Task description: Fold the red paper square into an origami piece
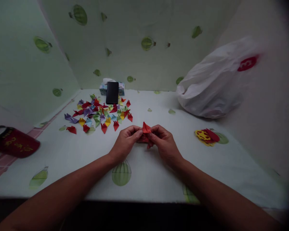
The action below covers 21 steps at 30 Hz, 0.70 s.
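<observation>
My left hand (125,142) and my right hand (163,143) meet over the middle of the table, both pinching a small folded red paper piece (145,128). Its pointed tip sticks up between my fingertips. The lower part of the paper is hidden by my fingers. A pile of several small folded paper pieces (98,114) in red, purple, yellow, green and blue lies to the far left of my hands.
A black phone (112,92) leans on a tissue box (103,87) at the back. A white plastic bag (214,83) rests against the right wall. Red and yellow paper sheets (205,136) lie at right. A dark red tin (13,142) sits at the left edge.
</observation>
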Each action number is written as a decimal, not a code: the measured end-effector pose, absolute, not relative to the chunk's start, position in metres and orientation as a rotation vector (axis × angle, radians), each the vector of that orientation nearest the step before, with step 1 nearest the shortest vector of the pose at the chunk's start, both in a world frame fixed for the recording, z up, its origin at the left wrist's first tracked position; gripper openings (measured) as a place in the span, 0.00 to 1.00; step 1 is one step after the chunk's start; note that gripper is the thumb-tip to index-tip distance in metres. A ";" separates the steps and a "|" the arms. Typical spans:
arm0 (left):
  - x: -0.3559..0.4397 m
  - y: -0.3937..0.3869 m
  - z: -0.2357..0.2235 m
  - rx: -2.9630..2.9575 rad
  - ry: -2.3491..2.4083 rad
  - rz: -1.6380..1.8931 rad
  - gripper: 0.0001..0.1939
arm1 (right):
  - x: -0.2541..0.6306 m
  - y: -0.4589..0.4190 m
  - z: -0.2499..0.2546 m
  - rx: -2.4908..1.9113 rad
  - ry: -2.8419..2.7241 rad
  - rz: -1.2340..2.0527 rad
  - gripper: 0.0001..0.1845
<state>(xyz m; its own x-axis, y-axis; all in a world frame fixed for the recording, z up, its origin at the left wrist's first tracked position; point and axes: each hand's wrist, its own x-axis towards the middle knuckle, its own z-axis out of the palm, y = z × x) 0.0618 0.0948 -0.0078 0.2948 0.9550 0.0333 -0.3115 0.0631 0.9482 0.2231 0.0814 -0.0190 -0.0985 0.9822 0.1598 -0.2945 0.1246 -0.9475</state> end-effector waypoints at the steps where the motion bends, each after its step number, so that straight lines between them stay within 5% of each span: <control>1: 0.062 0.095 -0.008 1.095 0.768 1.116 0.13 | 0.223 0.081 -0.019 -0.826 -1.142 1.312 0.08; 21: 0.060 0.091 -0.007 1.454 0.874 1.244 0.07 | 0.220 0.079 -0.015 -0.841 -1.041 1.406 0.12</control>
<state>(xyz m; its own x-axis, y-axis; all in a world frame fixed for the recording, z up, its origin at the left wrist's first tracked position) 0.0602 0.0908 -0.0066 0.2122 0.9424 0.2586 -0.0760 -0.2479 0.9658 0.2202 0.0791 -0.0150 -0.1062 0.9917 0.0725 -0.3587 0.0298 -0.9330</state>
